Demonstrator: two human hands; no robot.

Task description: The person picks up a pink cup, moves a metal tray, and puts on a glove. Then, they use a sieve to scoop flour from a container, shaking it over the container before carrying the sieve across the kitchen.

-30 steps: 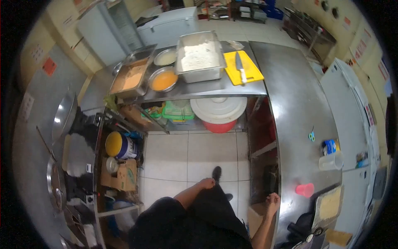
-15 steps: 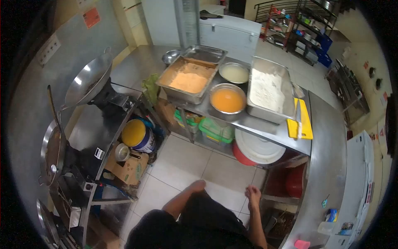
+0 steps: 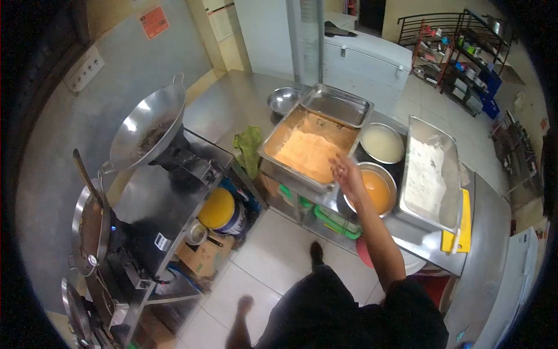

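A: Right hand (image 3: 347, 173)?

B: Stretched forward over the counter, above the near right corner of the tray of orange crumbs (image 3: 305, 152). It sits just beside the rim of the bowl of orange liquid (image 3: 382, 192). Fingers are loosely spread and slightly curled, with nothing in them. Motion blur; I cannot tell whether the fingertips touch the crumbs.

A: Left hand (image 3: 245, 303)?

B: Low at the person's side, above the tiled floor (image 3: 273, 256), well apart from the counter. Fingers hang slack and a little parted. It is empty as far as the small view shows.

A: Where is the crumb tray?

B: On the steel counter (image 3: 232, 107), at the left end of the row. An empty steel tray (image 3: 337, 104) touches its far edge. A bowl of pale liquid (image 3: 382, 143) is to its right, behind the orange bowl.

A: Further right?

B: A deep tray of white flour (image 3: 427, 174), then a yellow cutting board (image 3: 463, 224) at the counter's end.

A: Left of the crumb tray?

B: A green cloth (image 3: 249, 148) drapes over the counter edge. A small steel bowl (image 3: 283, 100) sits behind it. A tilted wok (image 3: 148, 131) rests on the burner stand, and a yellow-lidded tub (image 3: 218, 208) stands on the floor below.
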